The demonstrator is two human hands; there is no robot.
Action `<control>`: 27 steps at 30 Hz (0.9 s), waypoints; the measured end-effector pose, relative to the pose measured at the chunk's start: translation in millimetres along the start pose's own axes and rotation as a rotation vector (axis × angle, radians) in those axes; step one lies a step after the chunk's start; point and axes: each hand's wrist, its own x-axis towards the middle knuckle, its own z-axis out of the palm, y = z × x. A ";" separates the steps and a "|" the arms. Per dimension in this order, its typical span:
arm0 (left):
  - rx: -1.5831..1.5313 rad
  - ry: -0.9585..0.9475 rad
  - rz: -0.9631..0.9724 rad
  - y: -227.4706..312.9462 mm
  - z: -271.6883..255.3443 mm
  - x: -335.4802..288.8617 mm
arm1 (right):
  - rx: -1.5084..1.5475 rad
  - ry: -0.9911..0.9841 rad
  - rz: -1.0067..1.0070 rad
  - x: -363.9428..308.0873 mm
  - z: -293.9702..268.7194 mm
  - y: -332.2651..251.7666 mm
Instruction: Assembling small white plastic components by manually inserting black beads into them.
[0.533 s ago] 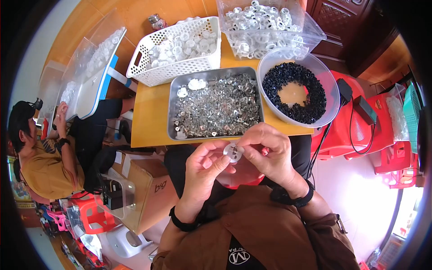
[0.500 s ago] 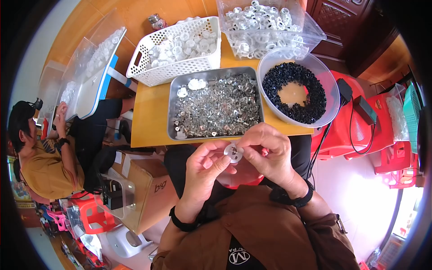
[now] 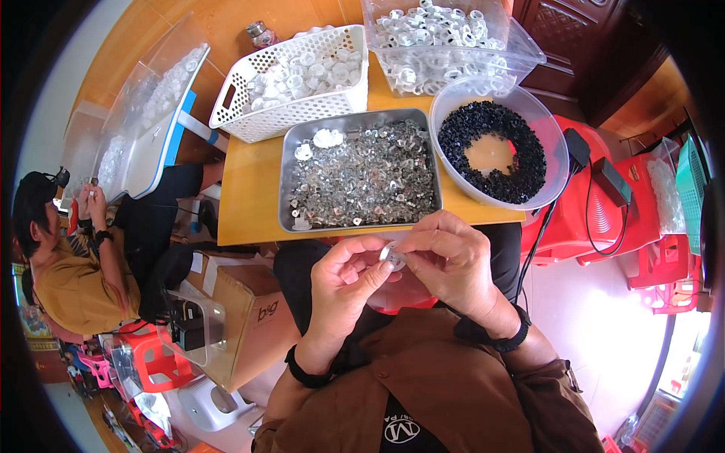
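Between my hands, just past the near edge of the table, is a small round white plastic part (image 3: 394, 259), tilted and partly covered by fingertips. My left hand (image 3: 341, 281) pinches it from the left between thumb and forefinger. From the right, the thumb and forefinger of my right hand (image 3: 451, 264) press together at its edge; whether they also hold some tiny piece is hidden. Beyond my hands lies a metal tray (image 3: 285, 198) full of small shiny metal pieces, with a few white round parts in its far left corner.
A white perforated basket (image 3: 291, 118) and a clear bin (image 3: 521, 57) hold white plastic parts. The clear round bowl (image 3: 555, 177) contains small black pieces. Red stools (image 3: 563, 234) stand right, a cardboard box (image 3: 260, 321) lower left. At far left a co-worker (image 3: 83, 291) handles something small.
The round part has tilted from nearly face-on to more edge-on in my fingers. My right fingertips have closed in on it. The co-worker's hands have shifted slightly.
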 end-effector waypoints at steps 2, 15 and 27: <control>-0.014 -0.003 0.011 -0.3 1.1 0.2 | 0.007 0.037 -0.005 -1.6 2.0 -0.9; 0.050 0.041 0.058 -2.7 6.9 -3.9 | 0.006 0.155 -0.012 -4.3 10.9 -2.6; 0.009 0.032 0.022 -2.1 12.5 -2.7 | -0.179 0.136 -0.124 -9.2 5.6 -0.5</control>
